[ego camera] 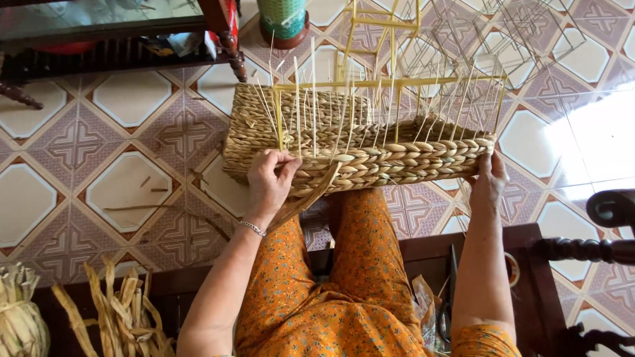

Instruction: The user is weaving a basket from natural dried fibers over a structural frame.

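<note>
Dried leaf strips (112,311) are piled at lower left, beside a tied bundle (20,324). A half-woven basket (397,158) is held over the orange-clad knees, above the tiled floor (126,132). Nothing but upright pale stakes (390,112) on a yellow wire frame (390,82) is seen inside it. The left hand (270,178) is curled at the near rim, fingers pinching a loose flat strand (311,195). The right hand (488,182) is pressed to the right corner, fingers together. Empty wire frames (516,33) are stacked beyond.
</note>
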